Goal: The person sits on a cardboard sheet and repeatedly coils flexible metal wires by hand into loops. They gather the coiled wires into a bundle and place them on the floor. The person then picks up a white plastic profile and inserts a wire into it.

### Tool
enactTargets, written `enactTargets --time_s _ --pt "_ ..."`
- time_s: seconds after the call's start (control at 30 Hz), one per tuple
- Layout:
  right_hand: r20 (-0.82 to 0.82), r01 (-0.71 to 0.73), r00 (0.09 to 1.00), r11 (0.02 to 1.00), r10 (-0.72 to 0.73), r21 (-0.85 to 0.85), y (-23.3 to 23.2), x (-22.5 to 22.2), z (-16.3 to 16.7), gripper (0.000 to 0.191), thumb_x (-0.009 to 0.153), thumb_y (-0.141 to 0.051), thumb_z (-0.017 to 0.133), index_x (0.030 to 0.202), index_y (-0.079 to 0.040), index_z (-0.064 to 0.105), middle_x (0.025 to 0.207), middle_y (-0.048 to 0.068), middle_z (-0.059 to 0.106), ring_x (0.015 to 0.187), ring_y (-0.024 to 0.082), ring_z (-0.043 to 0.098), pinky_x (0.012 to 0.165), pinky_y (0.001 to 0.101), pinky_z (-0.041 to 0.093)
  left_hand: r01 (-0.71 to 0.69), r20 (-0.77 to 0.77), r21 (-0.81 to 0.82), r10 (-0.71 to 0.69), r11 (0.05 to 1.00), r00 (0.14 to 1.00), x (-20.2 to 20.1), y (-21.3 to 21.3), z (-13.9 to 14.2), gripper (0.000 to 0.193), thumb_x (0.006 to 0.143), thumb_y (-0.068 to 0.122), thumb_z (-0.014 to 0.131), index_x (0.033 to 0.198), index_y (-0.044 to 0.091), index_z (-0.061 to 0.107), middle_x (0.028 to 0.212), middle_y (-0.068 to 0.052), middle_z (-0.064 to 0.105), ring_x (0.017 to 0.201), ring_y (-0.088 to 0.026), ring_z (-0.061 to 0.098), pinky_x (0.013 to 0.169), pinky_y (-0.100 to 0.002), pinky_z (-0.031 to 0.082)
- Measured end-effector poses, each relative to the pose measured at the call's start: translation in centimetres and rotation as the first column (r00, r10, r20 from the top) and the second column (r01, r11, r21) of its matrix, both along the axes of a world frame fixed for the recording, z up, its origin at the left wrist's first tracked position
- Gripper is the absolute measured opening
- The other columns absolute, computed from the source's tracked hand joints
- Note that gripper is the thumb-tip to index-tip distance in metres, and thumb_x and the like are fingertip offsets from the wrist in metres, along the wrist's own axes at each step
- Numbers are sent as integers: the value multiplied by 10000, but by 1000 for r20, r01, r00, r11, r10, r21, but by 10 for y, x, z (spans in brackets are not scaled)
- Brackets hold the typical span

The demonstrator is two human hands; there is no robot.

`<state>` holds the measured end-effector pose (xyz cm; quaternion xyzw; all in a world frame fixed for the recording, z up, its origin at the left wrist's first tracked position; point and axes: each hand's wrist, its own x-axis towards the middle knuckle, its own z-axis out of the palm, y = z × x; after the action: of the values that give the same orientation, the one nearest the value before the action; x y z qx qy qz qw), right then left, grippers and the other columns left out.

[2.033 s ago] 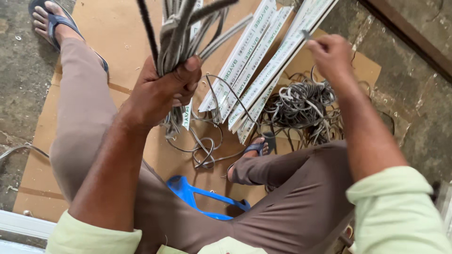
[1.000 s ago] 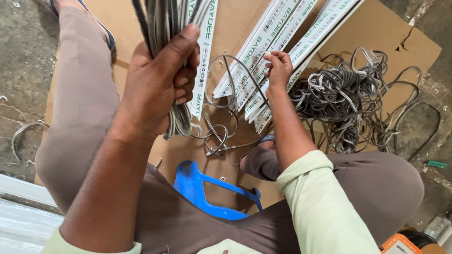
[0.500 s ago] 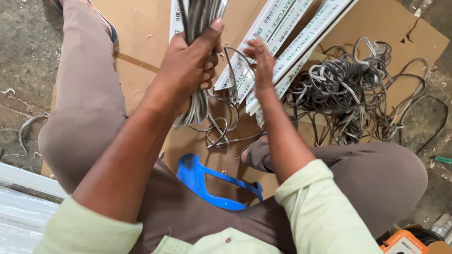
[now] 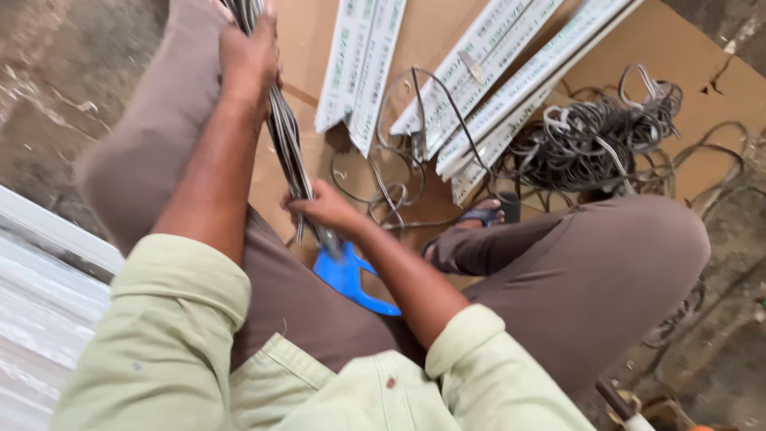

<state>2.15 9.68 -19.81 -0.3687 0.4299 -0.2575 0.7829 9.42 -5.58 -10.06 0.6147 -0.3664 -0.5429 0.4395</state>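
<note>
Bundle: grey wires (image 4: pixel 281 128) gathered into one thick bunch, running from the top edge of the view down toward the person's lap, slightly slanted, in front of the raised left knee.
Left hand: the left hand (image 4: pixel 249 52) is closed in a fist around the upper part of the bundle, near the top edge – fingers wrapped tight, knuckles toward the camera.
Right hand: the right hand (image 4: pixel 323 209) grips the same bundle lower down, fingers curled round it just above the blue stool; some wire ends stick out below the grip.
Seat: a blue plastic stool (image 4: pixel 351 279) shows between the legs, partly hidden by the right forearm and thigh.
Loose wire: a tangled grey coil (image 4: pixel 594 140) lies on the cardboard past the right knee, well apart from both hands; a few looser loops (image 4: pixel 391 179) lie nearer, just beyond the right hand.
Strips: long white flat casing strips (image 4: pixel 495 76) with green print lie fanned on the cardboard, some over the loops; two shorter ones (image 4: pixel 359 68) lie near the held bundle.
Ground cover: brown cardboard sheet (image 4: pixel 718 88) over a rough concrete floor (image 4: pixel 64 88).
Clothing: pale green shirt sleeves, brown trousers – a sandalled foot (image 4: pixel 487 214) rests beside the loops.
Left edge: white corrugated sheet (image 4: pixel 40 295) lies beside the person.
</note>
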Motion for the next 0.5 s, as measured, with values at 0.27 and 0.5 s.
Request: enactTargets --time_s 0.27,0.5 --pt "-483 -66 875 976 -44 -208 -7 15 -35 912 751 -473 909 1320 115 507 1119 312 624 1019 416 604 834 514 485 92 688 16 -77 996 721 25 -29 -80 363 924 270 760 1228 151 603 981 -85 599 853 -235 605 721 -386 494" --pt "-652 -609 585 792 482 39 -12 -24 -39 955 789 -754 663 1435 -58 561 1291 239 670 1213 385 635 1039 459 495 -67 748 356 -241 932 619 46 -26 -144 440 1017 301 662 1449 227 624 1419 -107 632 1377 -320 551 1175 -430 420"
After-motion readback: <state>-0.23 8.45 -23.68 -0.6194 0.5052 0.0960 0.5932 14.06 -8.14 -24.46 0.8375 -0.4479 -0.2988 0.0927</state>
